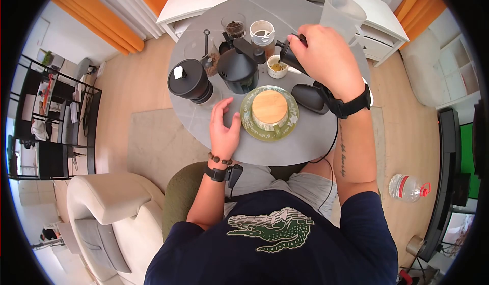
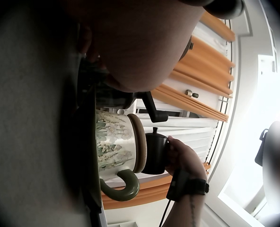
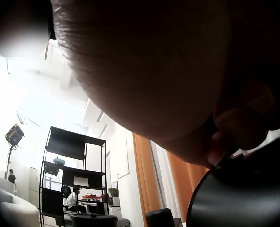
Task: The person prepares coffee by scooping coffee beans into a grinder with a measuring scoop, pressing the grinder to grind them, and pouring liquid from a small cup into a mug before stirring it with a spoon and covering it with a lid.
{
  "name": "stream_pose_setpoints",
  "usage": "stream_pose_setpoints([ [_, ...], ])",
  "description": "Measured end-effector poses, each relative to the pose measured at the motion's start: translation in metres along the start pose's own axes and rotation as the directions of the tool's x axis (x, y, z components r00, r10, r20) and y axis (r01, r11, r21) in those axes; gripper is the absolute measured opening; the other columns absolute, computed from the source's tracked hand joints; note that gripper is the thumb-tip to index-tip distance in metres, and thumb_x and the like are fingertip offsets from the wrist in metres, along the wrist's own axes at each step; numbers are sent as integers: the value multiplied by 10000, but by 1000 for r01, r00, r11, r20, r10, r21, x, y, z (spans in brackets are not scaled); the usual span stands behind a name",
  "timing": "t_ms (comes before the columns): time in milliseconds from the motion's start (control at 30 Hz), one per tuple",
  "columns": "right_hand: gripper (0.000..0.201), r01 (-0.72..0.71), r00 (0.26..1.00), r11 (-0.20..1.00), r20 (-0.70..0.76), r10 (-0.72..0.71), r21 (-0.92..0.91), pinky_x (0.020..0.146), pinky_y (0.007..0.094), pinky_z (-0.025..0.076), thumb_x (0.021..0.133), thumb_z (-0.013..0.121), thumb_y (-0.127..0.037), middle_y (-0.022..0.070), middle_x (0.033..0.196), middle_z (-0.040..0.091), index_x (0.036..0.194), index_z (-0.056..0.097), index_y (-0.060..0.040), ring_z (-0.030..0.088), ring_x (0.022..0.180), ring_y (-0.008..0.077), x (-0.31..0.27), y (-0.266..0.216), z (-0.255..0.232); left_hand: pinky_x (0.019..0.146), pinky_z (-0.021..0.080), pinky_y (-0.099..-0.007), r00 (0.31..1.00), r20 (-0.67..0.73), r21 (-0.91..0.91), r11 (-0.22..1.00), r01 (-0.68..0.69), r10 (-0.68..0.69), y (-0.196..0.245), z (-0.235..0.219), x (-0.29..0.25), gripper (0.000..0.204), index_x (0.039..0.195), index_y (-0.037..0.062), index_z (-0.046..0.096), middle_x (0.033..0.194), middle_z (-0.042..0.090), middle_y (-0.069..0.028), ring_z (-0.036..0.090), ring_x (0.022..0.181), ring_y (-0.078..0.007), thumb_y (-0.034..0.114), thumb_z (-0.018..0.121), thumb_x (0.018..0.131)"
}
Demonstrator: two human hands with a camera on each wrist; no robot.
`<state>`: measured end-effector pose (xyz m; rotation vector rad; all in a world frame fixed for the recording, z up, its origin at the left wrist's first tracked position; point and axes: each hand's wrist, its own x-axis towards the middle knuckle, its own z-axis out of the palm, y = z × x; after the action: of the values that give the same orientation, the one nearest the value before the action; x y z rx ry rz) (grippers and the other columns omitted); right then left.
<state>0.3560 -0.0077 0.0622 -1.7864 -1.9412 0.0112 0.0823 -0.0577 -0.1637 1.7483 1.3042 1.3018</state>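
My right hand grips a black cylindrical vessel, tipped on its side, its small knob pointing left. Just left of it stands a small white cup with something yellowish inside. In the left wrist view the black vessel appears beyond the mug, held by the right hand. My left hand rests at the table's near edge, fingers loosely bent and holding nothing. Right of it, a floral mug with a wooden lid sits on a green plate.
Behind my left hand stand a black grinder and a black lidded pot. Further back are a glass of dark grounds, a white-rimmed container and a clear pitcher. A black mouse-shaped object lies right of the plate.
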Motion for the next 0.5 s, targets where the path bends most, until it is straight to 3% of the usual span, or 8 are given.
stream_pose_setpoints([
  [167,373,-6,1000,1000,22,6,-5,872,550,616,1076,644,-263,268,949,791,981,826,48,762,932,471,1,-1,-1,1204,515,-423,1000,7,-3,1000,4,-4,-2,1,-1,464,1486,6,656,1498,676,-143,660,1375,-279,13,713,1025],
  [233,373,-12,1000,1000,9,12,4,871,552,615,1075,645,-261,270,946,789,973,823,51,760,928,472,0,-1,-2,1156,532,-432,1000,-25,-31,1000,-4,3,-3,3,0,455,1453,20,673,1453,686,-170,666,1329,-332,18,723,1000],
  [300,374,-17,1000,1000,0,17,14,869,554,613,1073,646,-259,272,943,787,964,820,54,758,924,473,0,2,1,1155,532,-432,1000,-25,-30,1000,-2,1,-3,4,0,454,1451,21,674,1453,687,-170,667,1328,-331,18,723,1000],
  [367,401,25,999,999,-30,-24,34,772,560,556,1084,682,-301,286,861,737,948,746,72,695,837,514,1,10,6,1154,532,-432,1000,-24,-27,1000,-1,0,-3,3,-1,453,1450,21,675,1453,688,-169,668,1327,-330,18,723,1000],
  [433,405,11,999,999,-31,-9,52,772,561,555,1086,680,-304,285,862,739,953,750,71,698,838,513,-1,10,5,1200,518,-420,1000,0,2,1000,14,-14,-2,1,-1,460,1488,7,653,1510,674,-136,661,1373,-274,18,714,1032],
  [500,408,-2,1000,998,-29,5,70,772,561,555,1089,678,-308,285,864,740,957,753,71,701,839,511,-2,11,4,1199,518,-419,1000,3,5,1000,11,-11,-3,1,-1,460,1487,8,653,1511,675,-134,661,1374,-274,18,714,1032],
])
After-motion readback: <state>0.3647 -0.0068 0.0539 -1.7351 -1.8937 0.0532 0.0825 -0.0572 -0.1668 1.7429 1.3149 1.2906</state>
